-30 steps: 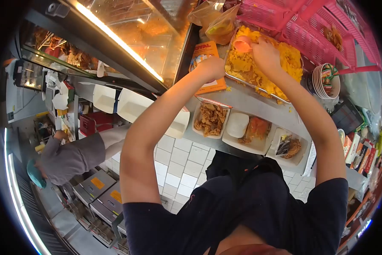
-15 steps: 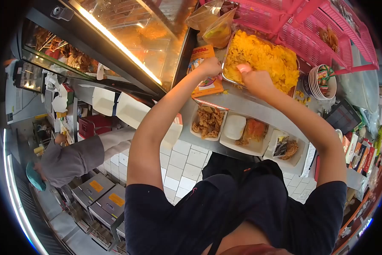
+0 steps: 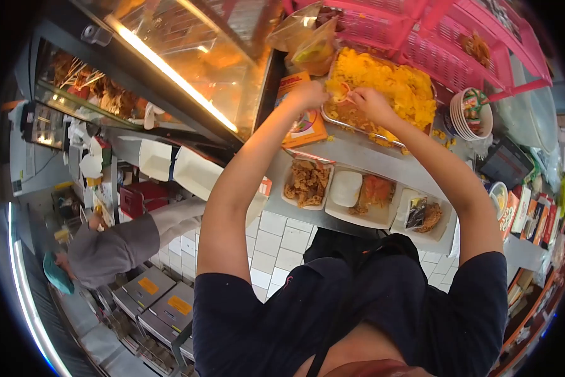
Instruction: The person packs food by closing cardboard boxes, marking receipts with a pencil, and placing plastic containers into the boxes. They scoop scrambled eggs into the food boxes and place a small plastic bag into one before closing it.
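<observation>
A metal tray (image 3: 332,117) of yellow rice (image 3: 389,81) lies on the counter in front of me. My right hand (image 3: 371,103) is closed around the handle of a pinkish-orange spoon (image 3: 342,93), whose head is at the left part of the rice. At the tray's left edge, my left hand (image 3: 309,94) has its fingers curled in; what they grip is hidden. An orange printed box (image 3: 307,133) sits beneath my left forearm. Nearer to me stand a carton of fried chicken pieces (image 3: 307,181), a box with a white wrapped lump (image 3: 347,188), and a box with a dark sachet (image 3: 415,212).
Pink baskets (image 3: 439,60) stand behind the tray, and stacked paper cups (image 3: 468,113) are to its right. A lit glass food cabinet (image 3: 188,56) is at the left. Another person (image 3: 116,248) in a grey top works further left.
The spoon has moved left through the rice towards my left hand, and my right hand has shifted slightly up. The rice at the tray's near left now looks lower, showing browner grains.
</observation>
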Demonstrator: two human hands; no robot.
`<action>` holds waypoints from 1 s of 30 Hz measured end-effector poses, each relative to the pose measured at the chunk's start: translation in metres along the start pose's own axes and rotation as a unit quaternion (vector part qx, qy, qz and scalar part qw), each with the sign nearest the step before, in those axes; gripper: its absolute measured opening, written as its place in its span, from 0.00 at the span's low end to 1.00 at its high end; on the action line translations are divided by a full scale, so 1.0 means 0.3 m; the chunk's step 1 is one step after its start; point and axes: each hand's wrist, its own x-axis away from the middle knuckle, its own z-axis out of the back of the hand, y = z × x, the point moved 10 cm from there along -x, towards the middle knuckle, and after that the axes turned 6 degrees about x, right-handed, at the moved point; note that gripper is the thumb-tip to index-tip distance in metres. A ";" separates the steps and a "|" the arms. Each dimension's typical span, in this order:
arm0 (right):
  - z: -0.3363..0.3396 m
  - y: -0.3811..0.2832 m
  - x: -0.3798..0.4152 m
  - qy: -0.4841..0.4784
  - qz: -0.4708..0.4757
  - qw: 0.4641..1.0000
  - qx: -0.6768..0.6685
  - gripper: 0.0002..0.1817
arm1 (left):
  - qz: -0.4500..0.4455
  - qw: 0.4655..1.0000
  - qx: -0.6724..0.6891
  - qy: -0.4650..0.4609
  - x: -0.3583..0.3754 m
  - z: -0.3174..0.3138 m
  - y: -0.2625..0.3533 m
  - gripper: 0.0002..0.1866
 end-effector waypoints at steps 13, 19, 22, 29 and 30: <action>0.650 -0.124 0.753 0.131 -0.072 0.976 -0.160 0.17 | -0.271 0.961 0.010 -0.058 0.513 0.071 0.443 0.26; 0.413 0.088 1.354 0.177 -0.330 0.838 -0.397 0.15 | -0.340 0.915 0.174 -0.127 0.686 -0.010 0.474 0.27; 0.141 0.242 1.402 0.162 -0.382 0.669 -0.617 0.11 | -0.329 0.900 0.242 -0.151 0.683 -0.082 0.484 0.27; -0.078 0.368 1.408 0.094 -0.371 0.403 -0.831 0.09 | -0.313 0.899 0.266 -0.151 0.689 -0.134 0.526 0.25; -0.085 0.352 1.406 0.094 -0.368 0.400 -0.834 0.09 | -0.313 0.901 0.260 -0.152 0.693 -0.136 0.523 0.25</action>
